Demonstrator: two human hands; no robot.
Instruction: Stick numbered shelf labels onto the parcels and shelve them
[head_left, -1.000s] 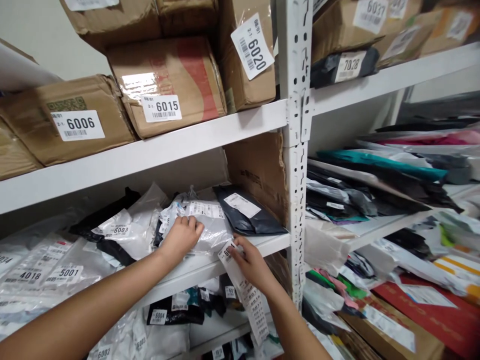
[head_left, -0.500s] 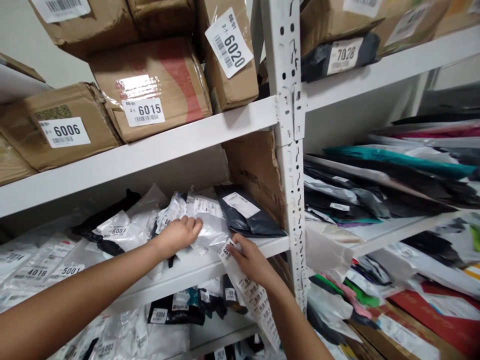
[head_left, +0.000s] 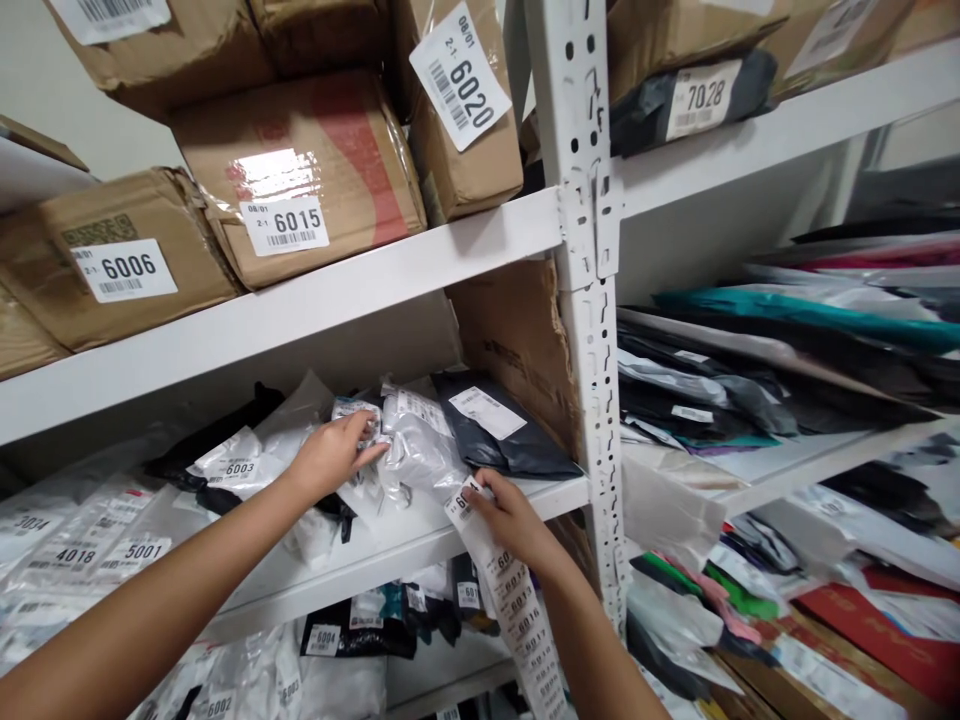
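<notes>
My left hand point(head_left: 334, 455) reaches in over the middle shelf, thumb and fingers around a small white plastic parcel point(head_left: 356, 408) that they partly cover. Directly to its right lies a puffy clear-wrapped parcel point(head_left: 424, 440) with a printed label. Between thumb and fingers, my right hand point(head_left: 506, 515) pinches the upper end of a long strip of numbered labels point(head_left: 525, 625), which hangs down past the shelf edge. Behind that hand a dark mailer bag point(head_left: 510, 425) with a white label rests on the shelf. A bag marked 6003 point(head_left: 240, 465) sits left of my left hand.
Cardboard boxes marked 6006 point(head_left: 124, 268), 6015 point(head_left: 289, 160) and 6020 point(head_left: 465, 110) stand on the upper shelf. A white perforated post point(head_left: 589, 330) divides the racks. Stacked mailers point(head_left: 750, 370) fill the right rack, and bagged parcels point(head_left: 360, 620) lie below.
My left hand has moved slightly left, from the puffy parcel to the small white one, whose label now faces differently. My right hand still holds the label strip, slightly lower.
</notes>
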